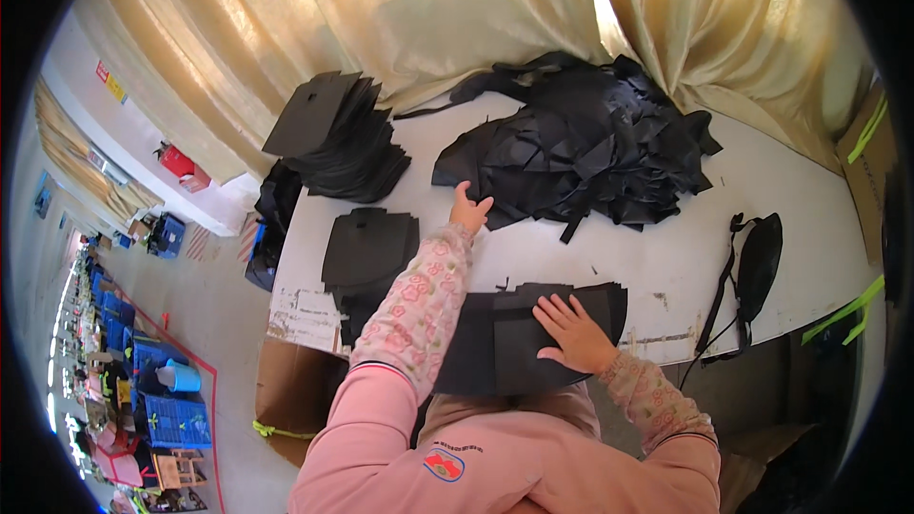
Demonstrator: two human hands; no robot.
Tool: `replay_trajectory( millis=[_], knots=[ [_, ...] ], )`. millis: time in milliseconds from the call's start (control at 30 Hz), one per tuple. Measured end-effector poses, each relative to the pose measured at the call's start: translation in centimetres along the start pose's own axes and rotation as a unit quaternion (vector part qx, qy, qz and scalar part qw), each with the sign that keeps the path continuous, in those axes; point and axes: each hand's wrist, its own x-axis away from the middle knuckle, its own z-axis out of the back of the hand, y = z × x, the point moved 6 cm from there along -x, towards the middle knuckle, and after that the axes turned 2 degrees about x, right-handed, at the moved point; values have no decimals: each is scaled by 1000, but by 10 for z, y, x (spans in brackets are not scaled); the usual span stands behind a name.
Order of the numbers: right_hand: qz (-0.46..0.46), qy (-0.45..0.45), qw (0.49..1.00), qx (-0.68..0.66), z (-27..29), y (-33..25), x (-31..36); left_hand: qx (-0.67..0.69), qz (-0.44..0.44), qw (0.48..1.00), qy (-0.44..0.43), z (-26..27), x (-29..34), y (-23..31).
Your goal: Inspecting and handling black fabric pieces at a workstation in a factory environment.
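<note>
My left hand (469,210) reaches forward to the near left edge of a heap of black fabric pieces (581,148). Its fingers are apart and nothing shows in them; whether they touch the fabric I cannot tell. My right hand (575,334) lies flat, fingers spread, on a stack of flat black panels (524,352) at the table's near edge, right in front of my body. Left of my left forearm sits a smaller stack of black panels (369,246). Behind that rises a tall, slightly fanned stack of similar black panels (333,138).
The white table (647,271) has a worn near edge. A black pouch-like piece with straps (757,271) lies at its right. Cream curtains (428,9) hang behind. Cardboard boxes stand below left (295,390) and at far right (862,171). A fire extinguisher (178,164) is by the left wall.
</note>
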Motion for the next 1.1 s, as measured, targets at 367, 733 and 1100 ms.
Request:
replay_trajectory(
  millis=[367,733,1100],
  knots=[
    [-23,18,999,-18,0,-2,3,249,137,957,-53,-3,-25,-21],
    [-132,205,877,-414,96,17,-71,199,-130,957,-166,71,188,63],
    [118,182,966,-143,174,-83,-111,365,-204,888,-193,100,207,162]
  ],
)
